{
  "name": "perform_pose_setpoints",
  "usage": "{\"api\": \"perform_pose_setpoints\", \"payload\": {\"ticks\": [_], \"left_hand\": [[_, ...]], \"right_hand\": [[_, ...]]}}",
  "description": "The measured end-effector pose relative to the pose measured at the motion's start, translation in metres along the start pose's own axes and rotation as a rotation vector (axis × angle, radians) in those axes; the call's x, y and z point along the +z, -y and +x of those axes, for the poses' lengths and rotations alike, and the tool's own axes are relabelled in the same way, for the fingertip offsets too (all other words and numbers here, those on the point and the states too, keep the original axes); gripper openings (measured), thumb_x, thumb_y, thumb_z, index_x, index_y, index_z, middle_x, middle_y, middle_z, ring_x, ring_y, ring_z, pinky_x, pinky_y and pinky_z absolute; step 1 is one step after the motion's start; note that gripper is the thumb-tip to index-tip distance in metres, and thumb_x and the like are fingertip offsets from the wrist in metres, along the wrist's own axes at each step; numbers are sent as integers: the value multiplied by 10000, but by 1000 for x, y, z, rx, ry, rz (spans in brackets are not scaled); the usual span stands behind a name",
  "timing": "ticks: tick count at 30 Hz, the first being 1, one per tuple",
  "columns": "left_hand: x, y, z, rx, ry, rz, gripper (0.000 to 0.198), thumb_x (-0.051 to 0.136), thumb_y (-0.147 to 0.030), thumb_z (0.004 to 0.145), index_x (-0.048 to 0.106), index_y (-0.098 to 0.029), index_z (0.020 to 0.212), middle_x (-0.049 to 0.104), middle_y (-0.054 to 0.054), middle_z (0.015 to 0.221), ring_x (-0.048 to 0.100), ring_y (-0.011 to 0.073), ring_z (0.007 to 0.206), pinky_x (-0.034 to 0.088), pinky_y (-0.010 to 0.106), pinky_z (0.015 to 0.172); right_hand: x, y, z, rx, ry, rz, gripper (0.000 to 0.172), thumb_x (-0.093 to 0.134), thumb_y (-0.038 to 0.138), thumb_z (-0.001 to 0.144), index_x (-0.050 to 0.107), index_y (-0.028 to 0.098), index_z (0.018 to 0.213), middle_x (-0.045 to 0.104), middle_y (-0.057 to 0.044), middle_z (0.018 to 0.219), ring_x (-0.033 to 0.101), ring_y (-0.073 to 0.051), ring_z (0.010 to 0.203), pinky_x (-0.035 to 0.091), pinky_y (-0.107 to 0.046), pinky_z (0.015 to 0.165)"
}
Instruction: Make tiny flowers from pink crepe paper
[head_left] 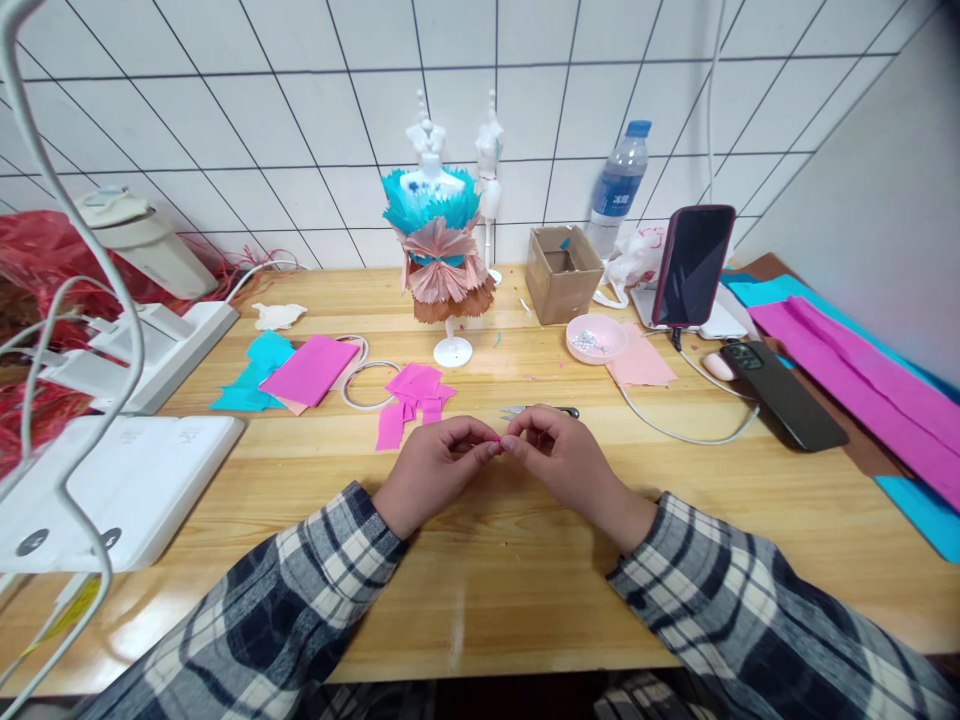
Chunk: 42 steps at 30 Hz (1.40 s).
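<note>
My left hand [433,468] and my right hand [564,462] meet at the middle of the wooden table [480,580], fingertips pinched together on a tiny pink paper scrap [498,441]. Both hands are closed in a pinch. Just beyond them lie small scissors [540,411] and a heap of pink paper pieces [414,393]. Behind those stands a small mannequin [439,235] dressed in teal, pink and brown paper ruffles, on a white stand.
Pink and teal paper sheets [289,372] lie at left near white devices [120,480]. A cardboard box [562,272], pink bead dish [595,339], water bottle [619,185], propped phone [691,265], flat phone [784,392] and crepe paper strips [855,375] fill the right.
</note>
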<state>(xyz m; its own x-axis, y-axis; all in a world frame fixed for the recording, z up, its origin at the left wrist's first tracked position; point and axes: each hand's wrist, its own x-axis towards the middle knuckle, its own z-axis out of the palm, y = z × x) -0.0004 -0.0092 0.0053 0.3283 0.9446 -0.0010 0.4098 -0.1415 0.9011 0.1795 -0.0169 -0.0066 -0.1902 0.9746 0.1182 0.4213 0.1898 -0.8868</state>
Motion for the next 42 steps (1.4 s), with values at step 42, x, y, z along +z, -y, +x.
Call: {"api": "perform_pose_setpoints", "payload": {"ticks": [42], "left_hand": [[-3, 2, 2, -46, 30, -70, 250, 644, -378, 785, 694, -139, 836, 722, 62, 815, 633, 163, 725, 498, 260, 675]], "right_hand": [[-3, -1, 1, 80, 73, 77, 161, 608, 334, 772, 618, 173, 759, 529, 18, 659, 419, -103, 568, 338, -239, 533]]}}
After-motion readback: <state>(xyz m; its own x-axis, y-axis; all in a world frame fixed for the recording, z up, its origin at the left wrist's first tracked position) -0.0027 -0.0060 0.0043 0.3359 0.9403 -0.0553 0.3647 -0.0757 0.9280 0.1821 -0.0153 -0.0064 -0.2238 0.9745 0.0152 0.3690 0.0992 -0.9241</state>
